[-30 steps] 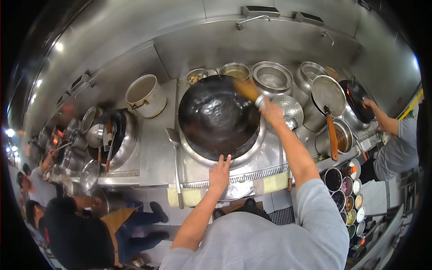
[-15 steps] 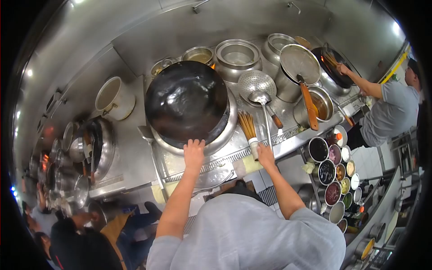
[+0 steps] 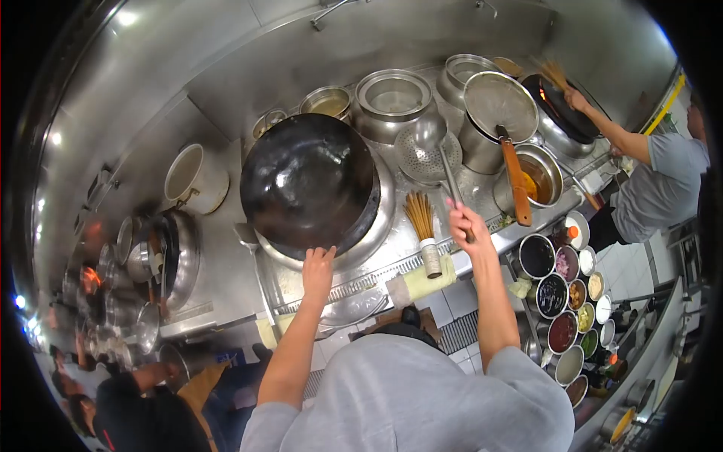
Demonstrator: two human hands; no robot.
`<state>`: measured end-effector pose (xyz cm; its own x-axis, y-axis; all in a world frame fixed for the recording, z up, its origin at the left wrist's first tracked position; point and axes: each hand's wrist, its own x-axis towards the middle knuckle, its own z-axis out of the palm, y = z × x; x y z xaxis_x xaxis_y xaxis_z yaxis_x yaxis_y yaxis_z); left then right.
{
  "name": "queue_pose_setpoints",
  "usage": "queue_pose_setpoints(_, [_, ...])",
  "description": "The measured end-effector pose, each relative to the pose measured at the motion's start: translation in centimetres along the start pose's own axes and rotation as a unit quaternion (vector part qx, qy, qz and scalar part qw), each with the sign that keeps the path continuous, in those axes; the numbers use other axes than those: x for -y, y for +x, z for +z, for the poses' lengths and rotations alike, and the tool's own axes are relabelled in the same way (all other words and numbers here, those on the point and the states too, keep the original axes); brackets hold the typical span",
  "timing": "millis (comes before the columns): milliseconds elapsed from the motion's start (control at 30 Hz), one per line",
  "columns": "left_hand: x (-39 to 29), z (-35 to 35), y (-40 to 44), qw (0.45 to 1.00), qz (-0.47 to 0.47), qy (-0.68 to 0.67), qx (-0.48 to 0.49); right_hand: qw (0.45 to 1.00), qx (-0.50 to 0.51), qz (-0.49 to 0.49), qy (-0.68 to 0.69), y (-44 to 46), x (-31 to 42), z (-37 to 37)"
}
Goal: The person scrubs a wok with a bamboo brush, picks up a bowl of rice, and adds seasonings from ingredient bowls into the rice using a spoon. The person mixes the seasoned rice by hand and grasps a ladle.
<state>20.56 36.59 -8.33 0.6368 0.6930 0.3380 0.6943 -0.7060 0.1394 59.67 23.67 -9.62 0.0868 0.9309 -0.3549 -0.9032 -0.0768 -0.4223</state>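
A large black wok (image 3: 305, 181) rests over the steel burner ring, its surface dark and shiny. My left hand (image 3: 319, 275) has its fingers over the wok's near rim. My right hand (image 3: 473, 227) is wrapped round the handle of a steel ladle (image 3: 452, 181), which slants up and away from me. The ladle's bowl hangs over a perforated skimmer (image 3: 413, 160) on the stove top. Between my hands a bamboo wok brush (image 3: 419, 217) lies near the stove's front edge, its pale bound handle toward me. A folded yellowish cloth (image 3: 438, 277) lies beside that handle.
Steel pots (image 3: 393, 102) line the back. A wire strainer (image 3: 501, 102) with a wooden handle lies across a tall pot at right. Several seasoning tubs (image 3: 552, 295) stand lower right. A co-worker (image 3: 654, 184) works at another wok; another person (image 3: 143, 407) is lower left.
My right hand has left the bamboo brush, moved right and lifted the ladle off its resting place. The brush now lies on the stove edge. My left hand stays at the wok's rim.
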Motion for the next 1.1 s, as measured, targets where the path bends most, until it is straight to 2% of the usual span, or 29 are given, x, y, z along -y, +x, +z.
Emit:
queue_pose_setpoints(67, [-0.1,0.3,0.0,1.0,-0.011,-0.006,-0.021,0.973,-0.085,-0.126,-0.175,1.5,-0.1,3.6])
queue_pose_setpoints(100, [-0.2,0.1,0.0,1.0,-0.012,-0.007,-0.024,0.972,-0.082,-0.131,-0.175,2.4,-0.4,4.3])
queue_pose_setpoints(167, [-0.4,-0.1,0.1,0.999,-0.013,-0.012,-0.028,0.912,-0.136,-0.218,-0.321,4.9,-0.8,4.9])
queue_pose_setpoints(267, [-0.3,-0.1,0.0,0.999,-0.019,-0.018,-0.027,0.919,-0.144,-0.181,-0.318,7.9,0.1,4.7])
queue_pose_setpoints(333, [-0.2,0.2,0.0,0.999,-0.009,-0.015,-0.034,0.904,-0.173,-0.155,-0.358,9.0,0.6,3.9])
queue_pose_setpoints(433, [-0.5,-0.3,0.3,0.999,-0.023,-0.017,-0.026,0.886,-0.135,-0.178,-0.407,4.8,-0.3,6.2])
queue_pose_setpoints(533, [-0.3,-0.1,0.6,0.999,-0.015,-0.019,-0.028,0.861,-0.083,-0.166,-0.473,0.5,-5.3,2.0])
queue_pose_setpoints(567, [-0.3,0.0,0.7,0.999,-0.018,-0.024,-0.029,0.839,-0.097,-0.149,-0.515,-0.7,-7.0,-0.1])
queue_pose_setpoints(600, [-0.2,0.3,0.9,0.999,-0.028,-0.02,-0.029,0.731,-0.072,-0.293,-0.612,-2.0,-8.7,-1.5])
queue_pose_setpoints(633, [-0.1,0.6,1.1,0.998,-0.033,-0.031,-0.034,0.594,-0.044,-0.43,-0.679,-3.3,-10.3,-2.6])
queue_pose_setpoints(667, [-0.1,0.9,1.5,0.998,-0.036,-0.043,-0.04,0.597,-0.038,-0.428,-0.678,-4.8,-11.6,-3.2])
queue_pose_setpoints(733, [0.0,1.8,2.3,0.997,-0.051,-0.044,-0.045,0.724,-0.057,-0.192,-0.66,-7.3,-13.3,-3.9])
queue_pose_setpoints(767, [0.4,2.8,2.5,0.996,-0.061,-0.031,-0.058,0.726,-0.057,-0.189,-0.659,-7.5,-13.8,-3.8])
queue_pose_setpoints(833, [0.2,3.6,2.8,0.991,-0.085,-0.042,-0.091,0.66,-0.045,-0.156,-0.733,-8.1,-14.9,-3.2])
queue_pose_setpoints(867, [0.2,3.7,2.6,0.992,-0.078,-0.046,-0.089,0.661,-0.053,-0.158,-0.732,-8.2,-15.8,-3.3])
queue_pose_setpoints(933, [0.5,4.1,2.2,0.993,-0.085,-0.023,-0.08,0.614,-0.053,-0.143,-0.774,-7.2,-18.1,-4.5])
queue_pose_setpoints(967, [0.3,4.3,1.9,0.991,-0.077,-0.042,-0.096,0.605,-0.045,-0.217,-0.765,-6.9,-19.7,-5.8])
queue_pose_setpoints(1067, [0.5,4.2,1.3,0.992,-0.046,-0.056,-0.103,0.616,-0.058,-0.248,-0.745,-7.2,-21.8,-6.8])
queue_pose_setpoints(1100, [0.3,3.9,1.1,0.991,-0.062,-0.073,-0.093,0.617,-0.08,-0.22,-0.751,-8.1,-22.0,-6.7])
